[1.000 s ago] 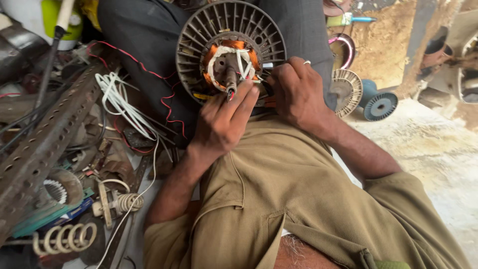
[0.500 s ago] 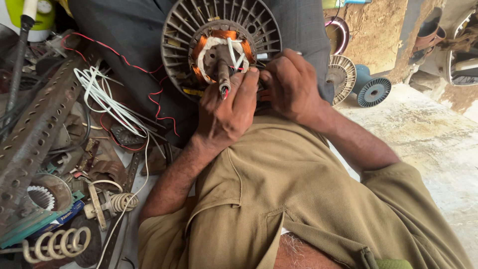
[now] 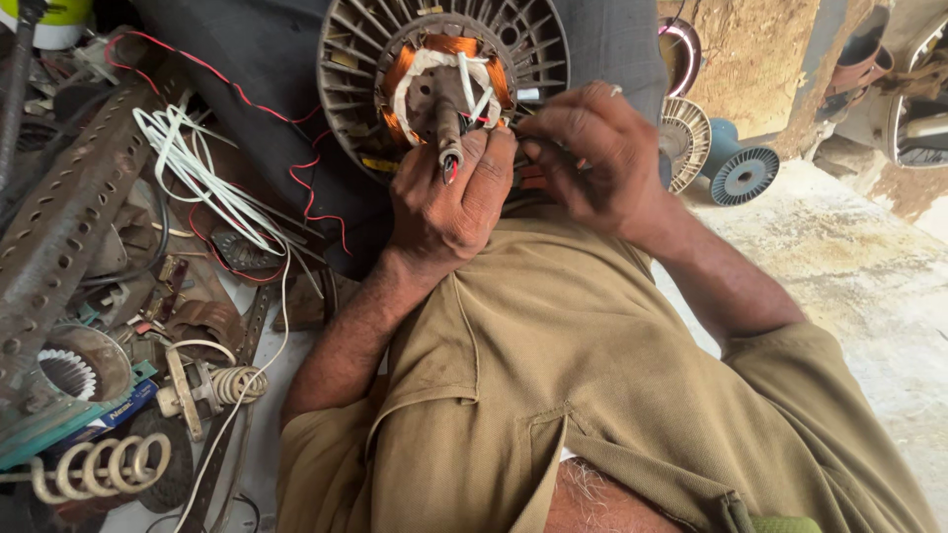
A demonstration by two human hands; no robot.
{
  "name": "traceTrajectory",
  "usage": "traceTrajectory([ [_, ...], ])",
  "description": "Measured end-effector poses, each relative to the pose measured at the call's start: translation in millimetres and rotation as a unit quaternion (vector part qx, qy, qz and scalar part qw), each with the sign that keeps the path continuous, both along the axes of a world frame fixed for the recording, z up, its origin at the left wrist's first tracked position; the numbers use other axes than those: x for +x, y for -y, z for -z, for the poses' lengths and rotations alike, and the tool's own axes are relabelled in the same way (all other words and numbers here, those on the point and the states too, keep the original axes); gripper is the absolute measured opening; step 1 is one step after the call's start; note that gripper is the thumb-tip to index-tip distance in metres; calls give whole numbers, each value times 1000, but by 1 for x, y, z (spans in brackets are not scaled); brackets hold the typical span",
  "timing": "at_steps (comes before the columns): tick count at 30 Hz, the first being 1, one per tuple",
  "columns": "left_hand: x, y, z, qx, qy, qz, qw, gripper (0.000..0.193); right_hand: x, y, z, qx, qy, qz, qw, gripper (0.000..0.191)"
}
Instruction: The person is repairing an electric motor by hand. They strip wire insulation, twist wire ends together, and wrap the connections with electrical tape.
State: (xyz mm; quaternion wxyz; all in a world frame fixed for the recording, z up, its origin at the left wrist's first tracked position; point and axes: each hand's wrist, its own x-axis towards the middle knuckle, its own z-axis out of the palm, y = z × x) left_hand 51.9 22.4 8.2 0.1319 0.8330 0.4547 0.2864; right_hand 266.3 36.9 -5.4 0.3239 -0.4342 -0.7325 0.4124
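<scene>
A round grey fan motor (image 3: 360,74) with radial fins lies on my lap, its copper winding (image 3: 405,64) and steel shaft (image 3: 446,123) facing me. My left hand (image 3: 449,202) is closed just below the shaft, pinching thin red and white lead wires (image 3: 474,99) that come off the winding. My right hand (image 3: 592,158) curls its fingers against the motor's lower right rim and grips there. What sits under its fingertips is hidden.
At left lie a perforated metal bar (image 3: 59,227), a bundle of white wires (image 3: 197,168), red wire (image 3: 306,188), springs (image 3: 99,469) and small motor parts. Two finned motor discs (image 3: 741,173) stand at the right by a mud wall. Concrete floor (image 3: 869,286) is at right.
The motor and both hands have shifted up and left in view. My left hand has slid up to the shaft, fingers closing on the lead wires. My right hand stays at the rim.
</scene>
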Motion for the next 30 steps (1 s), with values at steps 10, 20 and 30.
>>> traceTrajectory([
  [10, -17, 10, -5, -24, -35, 12, 999, 29, -10, -3, 9, 45, 40, -26, 998, 11],
  [20, -21, 10, 9, -9, -6, 32, 999, 28, -5, -12, 16, 120, 21, -100, 988, 23],
  [30, -24, 11, 5, -37, 64, 6, 997, 20, 9, -36, 18, 94, -22, -147, 984, 32],
])
